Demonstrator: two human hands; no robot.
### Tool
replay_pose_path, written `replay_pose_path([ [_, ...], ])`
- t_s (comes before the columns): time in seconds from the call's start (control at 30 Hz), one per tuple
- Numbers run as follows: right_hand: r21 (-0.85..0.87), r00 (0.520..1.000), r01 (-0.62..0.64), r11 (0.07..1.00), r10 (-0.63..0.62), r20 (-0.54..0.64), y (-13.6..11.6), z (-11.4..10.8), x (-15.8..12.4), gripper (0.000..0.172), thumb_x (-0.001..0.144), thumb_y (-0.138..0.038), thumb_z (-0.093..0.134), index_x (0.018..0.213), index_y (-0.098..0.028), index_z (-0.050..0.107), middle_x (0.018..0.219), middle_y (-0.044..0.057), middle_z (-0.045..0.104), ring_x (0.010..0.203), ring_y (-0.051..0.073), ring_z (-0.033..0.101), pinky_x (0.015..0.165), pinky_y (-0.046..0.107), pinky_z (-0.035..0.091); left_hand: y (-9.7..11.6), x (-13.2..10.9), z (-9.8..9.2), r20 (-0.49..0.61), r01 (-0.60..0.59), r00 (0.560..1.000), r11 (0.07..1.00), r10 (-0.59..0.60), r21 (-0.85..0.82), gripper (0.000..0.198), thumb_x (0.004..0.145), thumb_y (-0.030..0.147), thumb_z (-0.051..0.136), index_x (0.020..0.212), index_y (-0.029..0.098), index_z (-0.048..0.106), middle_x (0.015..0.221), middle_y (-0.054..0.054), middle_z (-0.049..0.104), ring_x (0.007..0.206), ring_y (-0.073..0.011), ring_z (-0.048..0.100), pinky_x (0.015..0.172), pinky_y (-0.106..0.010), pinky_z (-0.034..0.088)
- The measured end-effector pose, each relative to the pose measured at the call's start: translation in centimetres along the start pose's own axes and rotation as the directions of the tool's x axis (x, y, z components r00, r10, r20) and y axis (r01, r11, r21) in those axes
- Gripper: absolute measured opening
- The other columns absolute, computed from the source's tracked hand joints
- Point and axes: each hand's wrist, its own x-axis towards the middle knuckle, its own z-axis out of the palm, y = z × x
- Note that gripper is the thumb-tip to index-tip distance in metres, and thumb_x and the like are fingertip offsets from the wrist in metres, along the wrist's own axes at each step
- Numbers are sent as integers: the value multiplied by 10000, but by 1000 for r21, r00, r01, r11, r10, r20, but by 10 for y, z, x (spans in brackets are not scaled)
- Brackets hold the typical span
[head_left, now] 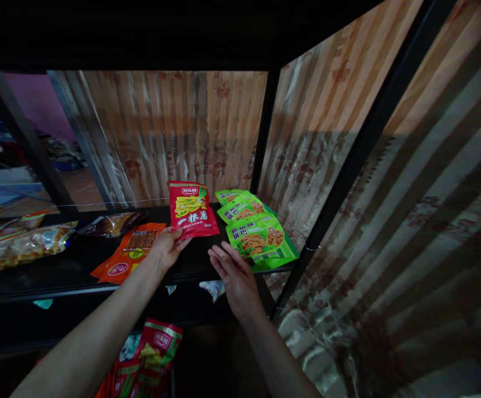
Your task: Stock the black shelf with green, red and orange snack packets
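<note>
Head view: my left hand (166, 249) pinches the red packet (193, 213) by a corner on the shelf (58, 273), right hand (234, 276) open beside green packets (259, 237). Such thin grip may slip, I think.

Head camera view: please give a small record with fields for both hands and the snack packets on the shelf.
left hand: grips the lower corner of the red packet
right hand: open, flat, beside the green packets; contact unclear
red packet: on the dark shelf, between the orange packets and the green packets
shelf, left end: clear snack bags
below: lower red packets
behind: striped curtain
</note>
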Motion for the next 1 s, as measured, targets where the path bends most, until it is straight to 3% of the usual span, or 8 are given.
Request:
replay_pose_path([
  [0.2,14,999,22,1000,-22,-42,10,4,8,441,598,-346,822,1002,-220,698,1122,82,686,1120,258,604,1074,473,376,-10,28,16,-23,45,999,998,-44,48,222,808,-52,456,800,167,487,713,-10,627,588,-128,635,625,-308,565],
  [0.5,10,995,51,999,-49,-92,18,11,25,439,596,-299,789,1024,-279,695,1293,24,582,1289,235,444,1083,436,364,-5,36,7,-2,64,998,992,-64,104,227,809,-57,423,819,160,488,716,-11,626,582,-121,629,636,-309,561],
  [0.63,-32,990,26,999,-30,-138,19,22,46,443,582,-276,764,1019,-287,687,1255,9,595,1253,202,467,1056,416,394,-5,48,10,-31,61,998,997,-60,37,254,778,-72,456,843,169,499,725,4,617,583,-110,623,657,-309,558],
  [0.77,-43,990,69,997,-74,-116,22,34,72,435,600,-258,725,1029,-270,657,1171,3,628,1163,173,522,1017,393,422,-10,61,24,-51,57,997,998,-56,25,256,768,-79,466,831,165,514,780,-7,619,537,-93,605,620,-301,548],
  [1.0,-83,979,87,993,-101,-178,32,39,110,386,575,-215,632,959,-247,619,778,-33,640,907,158,581,875,341,461,-12,79,54,-51,50,998,997,-47,54,262,756,-87,464,816,160,525,748,-3,606,538,-93,589,595,-281,549],
])
